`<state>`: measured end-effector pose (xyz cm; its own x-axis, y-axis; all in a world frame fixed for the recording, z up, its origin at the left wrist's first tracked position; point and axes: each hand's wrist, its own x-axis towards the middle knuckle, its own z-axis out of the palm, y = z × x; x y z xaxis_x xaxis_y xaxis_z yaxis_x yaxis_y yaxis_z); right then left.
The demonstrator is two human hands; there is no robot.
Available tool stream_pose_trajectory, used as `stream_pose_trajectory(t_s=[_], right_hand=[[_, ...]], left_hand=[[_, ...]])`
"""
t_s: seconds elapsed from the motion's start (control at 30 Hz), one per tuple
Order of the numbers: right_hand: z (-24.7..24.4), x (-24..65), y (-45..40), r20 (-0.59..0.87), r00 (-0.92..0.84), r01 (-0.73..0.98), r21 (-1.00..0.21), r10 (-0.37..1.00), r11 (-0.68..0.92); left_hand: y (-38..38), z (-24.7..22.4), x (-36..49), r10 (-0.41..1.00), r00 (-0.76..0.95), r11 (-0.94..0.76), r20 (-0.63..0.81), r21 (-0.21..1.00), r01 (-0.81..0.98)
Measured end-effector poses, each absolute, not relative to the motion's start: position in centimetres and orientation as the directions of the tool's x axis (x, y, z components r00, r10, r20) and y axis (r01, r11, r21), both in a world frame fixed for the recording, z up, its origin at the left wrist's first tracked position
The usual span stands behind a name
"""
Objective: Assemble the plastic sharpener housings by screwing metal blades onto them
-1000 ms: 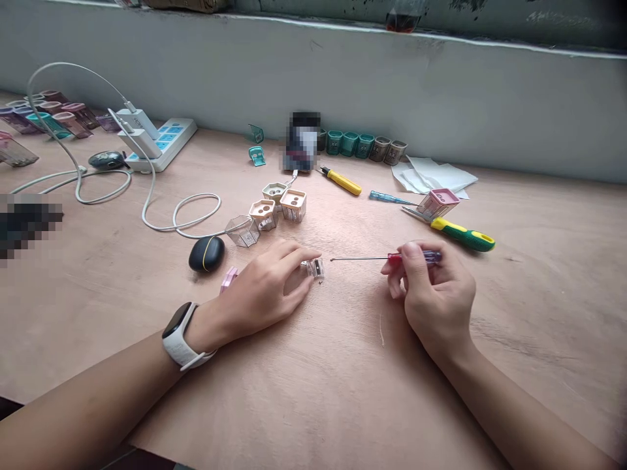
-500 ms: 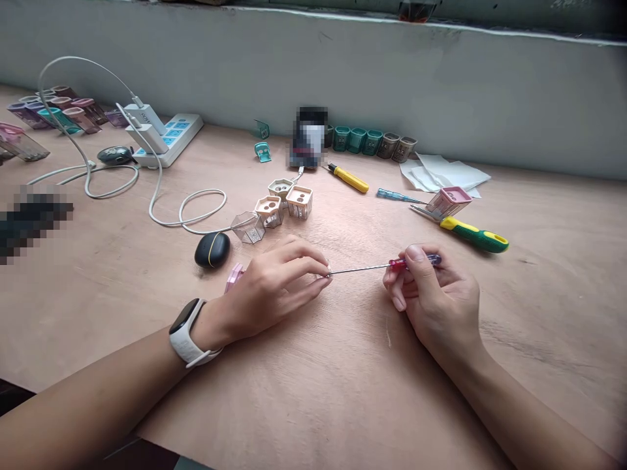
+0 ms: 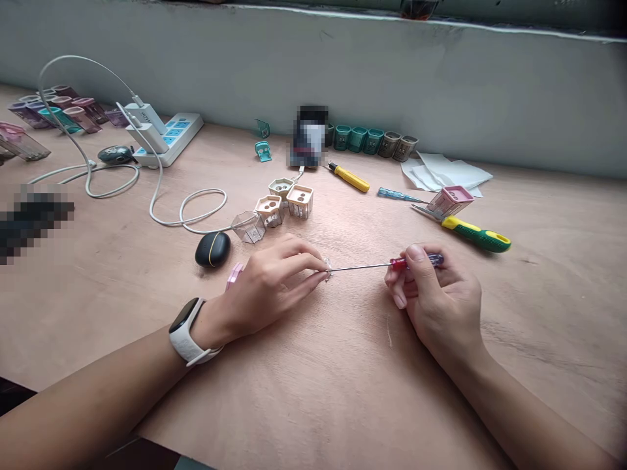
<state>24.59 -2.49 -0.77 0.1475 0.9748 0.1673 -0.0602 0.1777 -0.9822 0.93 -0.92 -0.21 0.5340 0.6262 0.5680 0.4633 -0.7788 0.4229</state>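
My left hand [image 3: 272, 287] pinches a small clear plastic part [image 3: 327, 266] in its fingertips, and the fingers hide most of it. My right hand [image 3: 434, 300] grips a thin precision screwdriver [image 3: 399, 264] by its red and purple handle. The screwdriver's steel shaft points left and its tip meets the clear part. A pink plastic piece [image 3: 234, 276] lies partly behind my left hand, close to a black oval case [image 3: 213, 249]. Just beyond my left hand stand several small clear and beige plastic housings [image 3: 270, 211] on the wooden table [image 3: 343, 372].
A yellow-handled screwdriver [image 3: 349, 177], a blue one [image 3: 396, 194] and a green-and-yellow one [image 3: 477, 237] lie further back, beside a pink housing [image 3: 449, 201]. Teal and grey containers [image 3: 372, 140] line the wall. A power strip [image 3: 169, 140] with white cables sits back left.
My left fingers have closed over the clear part, and the screwdriver tip has moved from just beside it to touching it. The head view has shifted slightly.
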Motion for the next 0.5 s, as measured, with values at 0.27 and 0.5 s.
stream_pose_trajectory(t_s=[0.27, 0.5], right_hand=[[-0.73, 24.46, -2.59, 0.203, 0.133, -0.026, -0.978, 0.970, 0.209], [-0.54, 24.40, -2.62, 0.223, 0.121, -0.011, -0.974, 0.967, 0.226]], left_hand=[[-0.95, -0.16, 0.99, 0.631, 0.530, -0.776, 0.567, 0.442, 0.451], [-0.94, -0.16, 1.14, 0.645, 0.502, -0.764, 0.576, 0.471, 0.441]])
